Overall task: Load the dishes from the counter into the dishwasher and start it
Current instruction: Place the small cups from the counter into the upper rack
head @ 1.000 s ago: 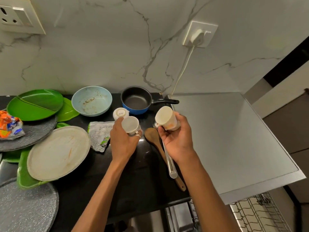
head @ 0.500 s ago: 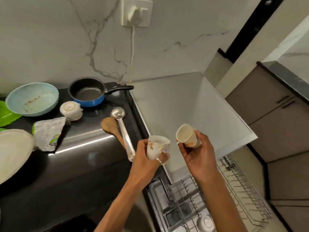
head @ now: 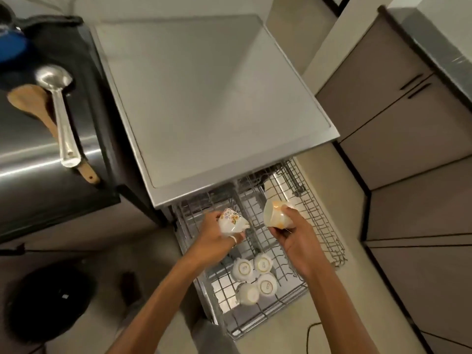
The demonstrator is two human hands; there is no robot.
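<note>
Left grip clamps the floral cup, right grip the orange-stained cup. I should invert both over free rack tines, clear of the 4 cups already seated.

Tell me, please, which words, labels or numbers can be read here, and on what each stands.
Nothing can be read.
Round stamps on the bases of three upturned cups in the dishwasher rack: too blurred.
Pale label on the black object on the floor: too small.

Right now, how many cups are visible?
6: four cups in the dishwasher rack, a floral cup in the left hand, an orange-marked cup in the right hand. Arms may hide more.
</note>
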